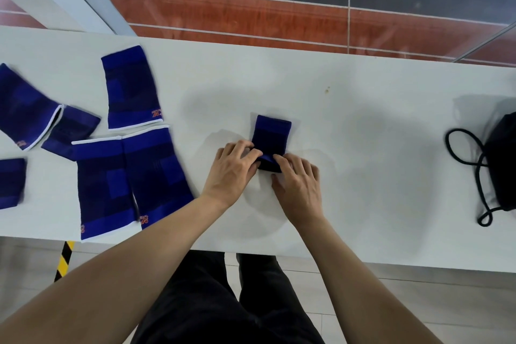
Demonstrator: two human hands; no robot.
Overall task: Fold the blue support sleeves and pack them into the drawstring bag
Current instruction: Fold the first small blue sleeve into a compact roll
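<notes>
A: Held at bench centre: one small blue support sleeve (271, 134), knitted, ribbed, rectangular, near end turned up into a soft fold.

B: Gripped how?

A: Pinched from both sides. Left hand (233, 169) at the fold's left corner, fingers (240, 146) curled over the fabric edge. Right hand (297, 180) at the right corner, fingers (282, 160) bent down on the fold, thumb lying on the bench (363, 109) beside it.

B: Bench surface?

A: White, smooth, matte, long and narrow.

B: Other sleeves, counted?

A: Six, all at the left end, well apart from the held one. Three long flat ones with white-trimmed ends and orange lettering: one alone (131, 86) farther back, two lying side by side (131, 179) and touching, reaching the near edge. One more trimmed sleeve (23, 107) tilted at the far left, cut by the frame. One short dark piece (71, 131) just beside it, without visible trim. One small piece (11, 183) at the left border, blurred.

B: And the bag?

A: One black drawstring bag (502, 165) at the right end, soft and crumpled, partly out of frame; black round cord (472, 165) looped loosely on the bench beside it.
</notes>
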